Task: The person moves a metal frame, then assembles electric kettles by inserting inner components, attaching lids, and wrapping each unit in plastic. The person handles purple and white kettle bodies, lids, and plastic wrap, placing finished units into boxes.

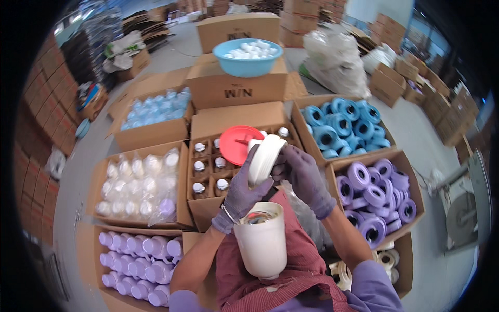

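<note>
Both my hands wear grey-purple gloves and are raised over my lap. A white ring-shaped plastic collar with ridged sides [266,160] stands tilted between them. My left hand [243,193] grips it from the left, thumb and fingers round it. At its right edge, the bent fingers of my right hand [307,179] pinch the rim. Upright in my lap is a white plastic jug body [261,244]; something shiny shows in its open mouth. Just beyond the collar, a red round plastic piece with a raised middle [235,148] lies over the divided carton.
A divided carton [208,208] holds white-capped bottles. Around it stand cartons of blue parts [340,125], purple rings [374,195], lilac jugs [138,262], bagged white pieces [138,182] and bagged light-blue pieces [156,109]. A blue basin [247,67] of small white pieces sits beyond.
</note>
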Available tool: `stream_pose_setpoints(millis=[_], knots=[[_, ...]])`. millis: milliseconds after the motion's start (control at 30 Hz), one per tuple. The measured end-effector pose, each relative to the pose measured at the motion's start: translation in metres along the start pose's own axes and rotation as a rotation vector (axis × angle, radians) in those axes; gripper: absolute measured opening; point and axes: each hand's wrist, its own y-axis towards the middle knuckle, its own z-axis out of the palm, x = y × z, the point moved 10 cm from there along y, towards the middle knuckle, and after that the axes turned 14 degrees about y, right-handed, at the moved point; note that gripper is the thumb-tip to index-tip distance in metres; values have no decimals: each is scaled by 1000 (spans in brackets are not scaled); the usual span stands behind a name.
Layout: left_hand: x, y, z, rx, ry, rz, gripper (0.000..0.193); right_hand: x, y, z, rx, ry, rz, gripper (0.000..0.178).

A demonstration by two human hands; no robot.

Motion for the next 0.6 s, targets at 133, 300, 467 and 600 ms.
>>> stream_pose_setpoints(millis=[133, 300, 467, 600], knots=[[46, -23, -66, -309, -340, 2, 55, 0, -22, 96, 540, -1259, -951, 76], [32, -27, -55, -374, 362, 245, 70, -99, 46, 16, 98, 184, 335, 41], [84, -21, -57, -217, -601, -128, 57, -103, 21, 45, 243, -444, 562, 48], [82, -9, -67, -322, -717, -55, 64, -45, 21, 84, 379, -1262, -551, 42]])
